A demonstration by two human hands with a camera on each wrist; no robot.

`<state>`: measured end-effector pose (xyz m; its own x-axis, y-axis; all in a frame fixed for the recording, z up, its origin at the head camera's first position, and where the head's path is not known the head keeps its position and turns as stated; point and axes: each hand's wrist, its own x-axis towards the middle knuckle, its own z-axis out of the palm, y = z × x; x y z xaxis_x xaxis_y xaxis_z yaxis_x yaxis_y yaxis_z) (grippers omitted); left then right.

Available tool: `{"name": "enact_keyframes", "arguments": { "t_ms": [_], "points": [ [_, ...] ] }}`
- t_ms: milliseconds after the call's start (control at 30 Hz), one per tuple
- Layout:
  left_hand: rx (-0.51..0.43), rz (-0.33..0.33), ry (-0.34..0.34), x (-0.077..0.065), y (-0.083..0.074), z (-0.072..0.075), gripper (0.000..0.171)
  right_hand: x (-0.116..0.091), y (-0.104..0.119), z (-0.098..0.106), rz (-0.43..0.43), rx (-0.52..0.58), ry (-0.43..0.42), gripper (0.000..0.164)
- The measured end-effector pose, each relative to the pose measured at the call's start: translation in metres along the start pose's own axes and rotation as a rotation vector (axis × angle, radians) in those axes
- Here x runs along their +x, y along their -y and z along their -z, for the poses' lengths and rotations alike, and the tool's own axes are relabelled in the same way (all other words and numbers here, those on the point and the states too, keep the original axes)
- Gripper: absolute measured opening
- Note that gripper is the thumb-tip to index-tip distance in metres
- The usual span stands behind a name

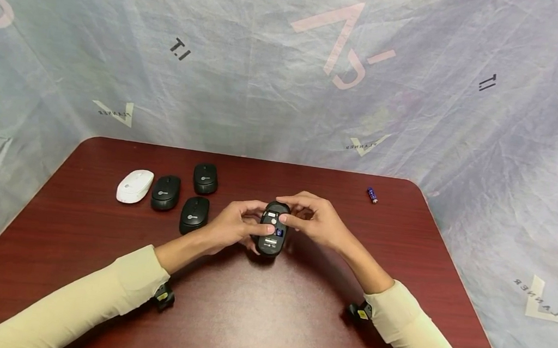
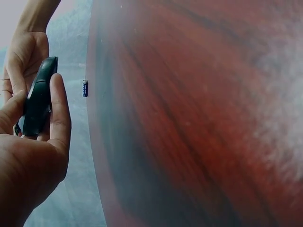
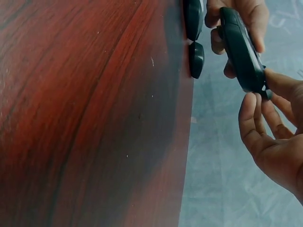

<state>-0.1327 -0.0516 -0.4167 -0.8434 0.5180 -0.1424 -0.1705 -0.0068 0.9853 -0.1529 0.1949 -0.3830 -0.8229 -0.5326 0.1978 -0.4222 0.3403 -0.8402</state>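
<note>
Above the middle of the table, a black computer mouse [image 1: 269, 244] is held with its labelled underside up. A small blue patch, perhaps a battery, shows in its underside. My left hand [image 1: 235, 224] grips the mouse from the left, thumb across the underside and fingers beneath. From the right, my right hand [image 1: 318, 221] pinches the far end between thumb and fingers. In the right wrist view, a small dark piece [image 3: 266, 93] juts from that end, at the right fingertips. The left wrist view shows the mouse [image 2: 40, 97] edge-on between both hands.
A white mouse [image 1: 135, 186] and three black mice, one of them nearest my left hand [image 1: 194, 215], stand on the left of the dark red table [image 1: 258, 314]. A blue battery [image 1: 372, 195] lies at the back right. Grey printed sheeting [image 1: 246, 84] hangs behind the table.
</note>
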Motion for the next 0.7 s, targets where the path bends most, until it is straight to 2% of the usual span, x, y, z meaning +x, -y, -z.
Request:
{"name": "enact_keyframes", "arguments": {
  "t_ms": [200,533,700],
  "points": [
    [-0.003,-0.022,-0.003,0.0013,-0.0036,0.0005,0.051,0.0004,0.0011,-0.0019,-0.012,0.039,-0.004,0.04],
    [0.022,-0.037,-0.036,-0.0005,-0.0047,0.0008,0.05,0.0009,0.0036,-0.0046,-0.095,0.175,0.052,0.038],
    [0.039,-0.045,-0.046,-0.0003,-0.0046,0.0049,0.052,0.0012,0.0049,-0.0048,-0.073,0.144,0.047,0.035]
  ]
}}
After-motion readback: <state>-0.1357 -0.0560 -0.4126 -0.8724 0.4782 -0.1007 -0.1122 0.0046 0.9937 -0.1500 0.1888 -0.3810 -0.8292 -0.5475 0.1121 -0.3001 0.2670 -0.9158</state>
